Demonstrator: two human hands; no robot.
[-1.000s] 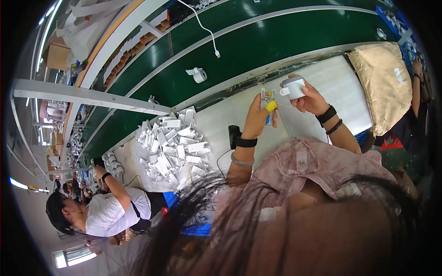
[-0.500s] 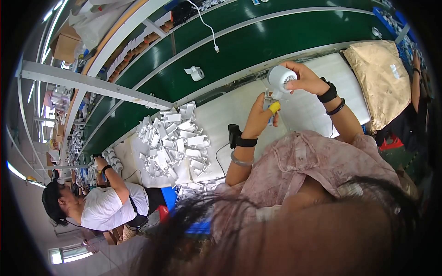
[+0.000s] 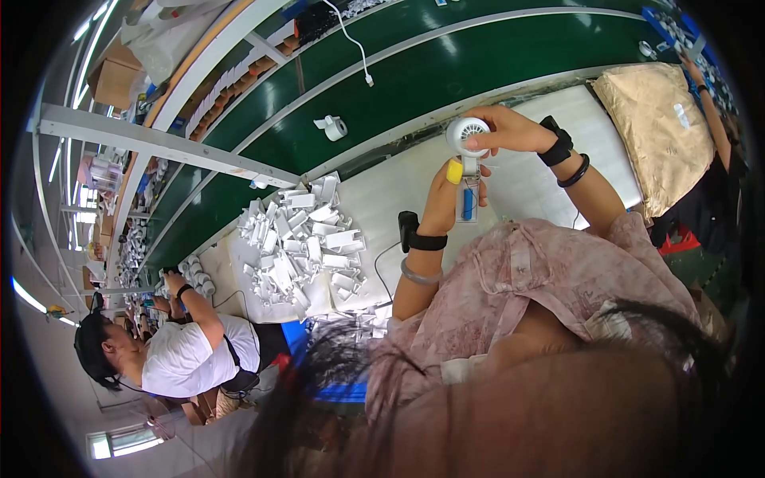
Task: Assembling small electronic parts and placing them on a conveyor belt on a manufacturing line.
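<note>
Between my two hands is a white handheld fan (image 3: 466, 135) with a round, grilled head. Its handle is uncovered on this side, and a blue cylindrical battery (image 3: 468, 204) and thin wiring show inside. My left hand (image 3: 441, 199) is closed around the handle, a yellow cover on its thumb. At the head, my right hand (image 3: 514, 131) grips with its thumb on the grille and fingers behind. To the left, a heap of white plastic handle shells (image 3: 299, 239) lies on the pale worktop (image 3: 390, 195).
Beyond the worktop runs a green conveyor (image 3: 398, 88) carrying another white fan part (image 3: 331, 127) and a white cable (image 3: 355, 44). A brown paper package (image 3: 657, 135) lies at right. A grey metal post (image 3: 159, 143) crosses the left. Co-workers are at left (image 3: 191, 358) and far right.
The fan has come slightly left and turned, so its open handle with the blue battery now faces up into view. Both hands have shifted left with it, still gripping.
</note>
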